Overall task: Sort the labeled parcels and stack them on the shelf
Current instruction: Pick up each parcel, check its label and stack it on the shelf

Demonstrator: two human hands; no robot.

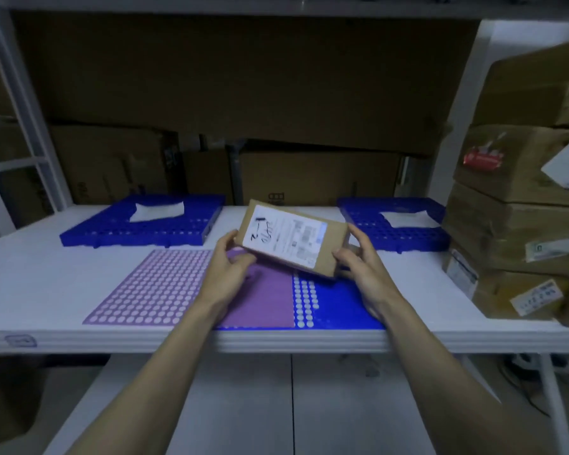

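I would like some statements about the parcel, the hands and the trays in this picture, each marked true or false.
1. Both the left hand and the right hand hold the small parcel. True.
2. The parcel lies flat on the purple mat. False: it is held tilted above it.
3. Each blue tray at the back carries a white sheet. True.
4. The stacked boxes stand at the left. False: they stand at the right.
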